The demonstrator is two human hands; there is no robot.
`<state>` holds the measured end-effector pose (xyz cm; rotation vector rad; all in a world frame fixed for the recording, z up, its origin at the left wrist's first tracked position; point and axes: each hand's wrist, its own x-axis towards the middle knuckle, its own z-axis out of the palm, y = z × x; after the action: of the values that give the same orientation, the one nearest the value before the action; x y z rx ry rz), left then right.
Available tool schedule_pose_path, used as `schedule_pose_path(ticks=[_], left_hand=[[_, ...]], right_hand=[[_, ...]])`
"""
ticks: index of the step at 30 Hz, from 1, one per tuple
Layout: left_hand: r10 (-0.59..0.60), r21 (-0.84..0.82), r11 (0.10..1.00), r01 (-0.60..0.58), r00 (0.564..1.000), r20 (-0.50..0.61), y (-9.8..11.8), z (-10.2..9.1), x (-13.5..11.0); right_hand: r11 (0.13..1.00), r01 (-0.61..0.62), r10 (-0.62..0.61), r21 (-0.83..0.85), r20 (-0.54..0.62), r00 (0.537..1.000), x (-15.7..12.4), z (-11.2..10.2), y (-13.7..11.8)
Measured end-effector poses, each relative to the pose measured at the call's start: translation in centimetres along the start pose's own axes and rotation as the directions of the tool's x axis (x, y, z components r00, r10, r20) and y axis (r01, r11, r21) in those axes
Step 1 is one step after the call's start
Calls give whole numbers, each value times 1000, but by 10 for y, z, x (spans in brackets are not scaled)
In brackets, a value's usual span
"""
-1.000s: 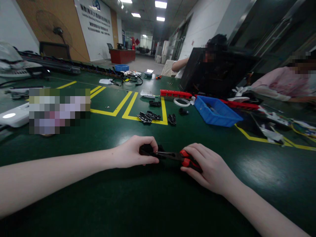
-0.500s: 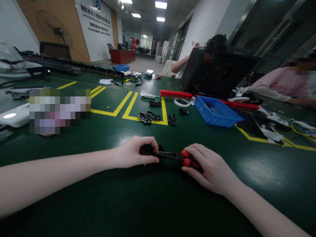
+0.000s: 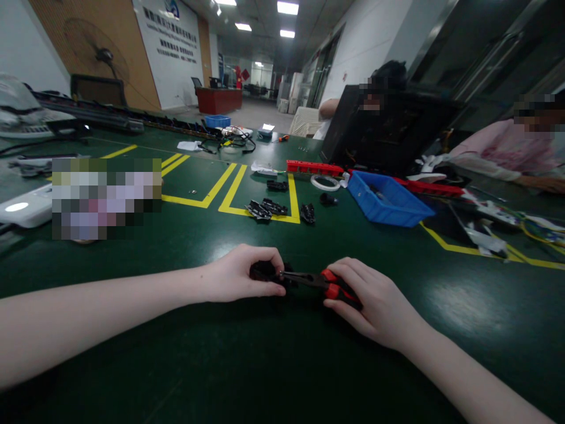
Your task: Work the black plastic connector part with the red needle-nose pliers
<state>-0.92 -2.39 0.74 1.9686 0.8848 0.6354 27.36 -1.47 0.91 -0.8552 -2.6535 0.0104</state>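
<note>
My left hand [image 3: 241,274] is curled round a small black plastic part [image 3: 263,271] held down on the green table [image 3: 265,365]. My right hand [image 3: 371,300] grips the red-and-black handles of a pair of pliers [image 3: 320,281]. The pliers' dark jaws reach left and meet the black part between my two hands. Most of the part is hidden under my left fingers.
Several more small black parts [image 3: 269,208] lie by yellow floor-tape lines further back. A blue bin [image 3: 386,198], a red tray [image 3: 314,168] and a roll of tape [image 3: 325,182] stand to the right. Two other people sit at the far right, behind a black case [image 3: 388,138].
My hands have barely moved, still joined at the pliers and the part. The person behind the black case lowered an arm.
</note>
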Motion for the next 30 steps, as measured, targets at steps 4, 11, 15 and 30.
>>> schedule_pose_path(ticks=[4, 11, 15, 30], left_hand=[[-19, -73, 997, 20, 1000, 14, -1, 0, 0], [-66, -181, 981, 69, 998, 21, -4, 2, 1], [-69, -143, 987, 71, 997, 21, -3, 1, 0], [-107, -148, 983, 106, 994, 0, -1, 2, 0]], right_hand=[[1000, 1, -1, 5, -3, 1000, -1, -1, 0], [1000, -14, 14, 7, 13, 1000, -2, -1, 0], [1000, -12, 12, 10, 7, 1000, -2, 0, -1], [1000, -15, 16, -26, 23, 1000, -2, -2, -1]])
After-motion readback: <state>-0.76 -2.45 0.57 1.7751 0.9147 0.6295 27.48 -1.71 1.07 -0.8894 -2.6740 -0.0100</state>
